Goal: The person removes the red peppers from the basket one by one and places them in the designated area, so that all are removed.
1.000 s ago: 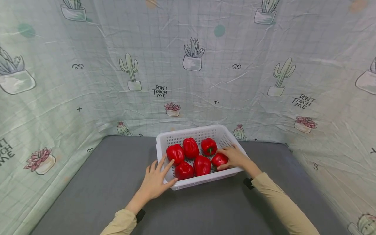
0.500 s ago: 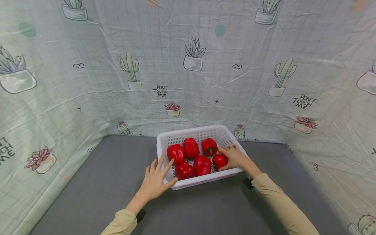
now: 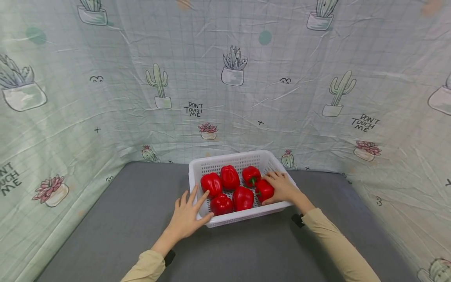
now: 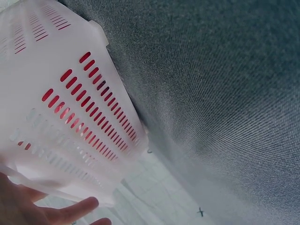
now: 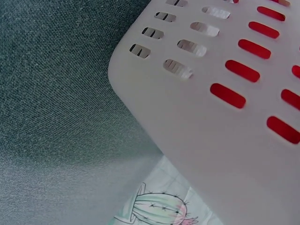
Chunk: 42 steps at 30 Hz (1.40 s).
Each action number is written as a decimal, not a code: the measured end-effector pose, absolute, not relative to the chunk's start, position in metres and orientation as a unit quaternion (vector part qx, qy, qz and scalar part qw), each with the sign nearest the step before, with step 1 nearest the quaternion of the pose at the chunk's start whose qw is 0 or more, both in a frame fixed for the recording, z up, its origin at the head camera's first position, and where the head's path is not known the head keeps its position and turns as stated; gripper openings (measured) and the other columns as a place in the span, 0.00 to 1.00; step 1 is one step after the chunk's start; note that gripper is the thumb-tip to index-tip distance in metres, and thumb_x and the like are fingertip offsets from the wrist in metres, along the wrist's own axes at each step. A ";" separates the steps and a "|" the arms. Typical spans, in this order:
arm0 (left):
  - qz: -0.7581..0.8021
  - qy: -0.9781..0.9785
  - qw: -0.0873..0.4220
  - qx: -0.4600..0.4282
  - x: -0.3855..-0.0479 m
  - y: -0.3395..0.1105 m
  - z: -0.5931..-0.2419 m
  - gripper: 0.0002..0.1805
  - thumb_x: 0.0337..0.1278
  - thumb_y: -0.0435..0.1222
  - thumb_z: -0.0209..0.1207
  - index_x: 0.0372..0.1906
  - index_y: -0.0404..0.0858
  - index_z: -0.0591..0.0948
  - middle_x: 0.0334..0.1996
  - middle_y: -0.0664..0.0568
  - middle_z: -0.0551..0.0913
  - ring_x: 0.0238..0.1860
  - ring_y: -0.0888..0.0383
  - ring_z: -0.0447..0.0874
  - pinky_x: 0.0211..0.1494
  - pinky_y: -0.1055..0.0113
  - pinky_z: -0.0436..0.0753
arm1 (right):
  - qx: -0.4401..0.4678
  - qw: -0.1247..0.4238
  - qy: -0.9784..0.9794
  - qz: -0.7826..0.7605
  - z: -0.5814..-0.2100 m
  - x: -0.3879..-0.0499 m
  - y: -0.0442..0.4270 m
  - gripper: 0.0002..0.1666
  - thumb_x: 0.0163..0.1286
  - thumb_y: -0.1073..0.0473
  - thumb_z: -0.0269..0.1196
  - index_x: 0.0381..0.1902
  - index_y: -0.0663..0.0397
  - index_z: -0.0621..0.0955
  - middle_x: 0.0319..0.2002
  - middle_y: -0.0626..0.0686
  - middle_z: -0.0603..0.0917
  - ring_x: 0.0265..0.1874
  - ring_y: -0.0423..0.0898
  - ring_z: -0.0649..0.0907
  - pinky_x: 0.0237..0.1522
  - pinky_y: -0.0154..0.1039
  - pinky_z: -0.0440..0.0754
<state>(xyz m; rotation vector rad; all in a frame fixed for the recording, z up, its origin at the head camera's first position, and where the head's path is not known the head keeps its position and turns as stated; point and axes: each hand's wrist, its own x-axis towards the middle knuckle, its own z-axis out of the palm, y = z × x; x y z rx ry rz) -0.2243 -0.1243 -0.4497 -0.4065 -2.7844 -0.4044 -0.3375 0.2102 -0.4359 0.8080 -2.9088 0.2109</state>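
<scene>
Several red bell peppers lie in a white plastic basket [image 3: 243,216] in the head view. My right hand [image 3: 283,188] reaches over the basket's right rim, fingers and thumb round the front-right bell pepper [image 3: 265,190]; that pepper's stem points left. My left hand [image 3: 186,217] spreads its fingers over the left front corner, touching the rim. Beneath those fingers are a rear-left bell pepper [image 3: 211,184] and a front-left bell pepper [image 3: 221,205]. In the left wrist view, fingertips of the left hand [image 4: 51,211] show below the basket wall [image 4: 61,108]. The right wrist view shows only basket wall [image 5: 187,108], hiding the hand.
The basket stands on a grey cloth-covered table [image 3: 246,250], its back edge close to a hanging curtain [image 3: 243,117] printed with cacti. The curtain also closes in the left and right sides. More bell peppers, such as the centre-front one [image 3: 243,198], stand between the hands.
The front-right pepper has turned under my right hand, so its stem now shows on the left. The right fingers have shifted slightly over it. My left hand and the basket stay in place.
</scene>
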 end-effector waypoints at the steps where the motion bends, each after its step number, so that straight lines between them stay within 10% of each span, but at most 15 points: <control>1: -0.139 -0.968 0.151 -0.141 -0.225 -0.124 -0.449 0.39 0.47 0.61 0.50 0.66 0.53 0.60 0.68 0.43 0.54 0.62 0.35 0.57 0.56 0.36 0.60 | 0.264 0.059 -0.960 0.070 -0.436 -0.338 0.210 0.50 0.34 0.34 0.70 0.56 0.48 0.71 0.58 0.58 0.69 0.59 0.60 0.63 0.56 0.64 0.57; 42: -0.125 -0.969 0.157 -0.144 -0.224 -0.126 -0.450 0.42 0.44 0.63 0.50 0.66 0.49 0.61 0.68 0.41 0.54 0.60 0.37 0.59 0.57 0.37 0.59 | 0.258 0.180 -0.942 0.115 -0.401 -0.302 0.220 0.49 0.32 0.32 0.70 0.48 0.53 0.70 0.44 0.53 0.74 0.43 0.49 0.74 0.46 0.51 0.67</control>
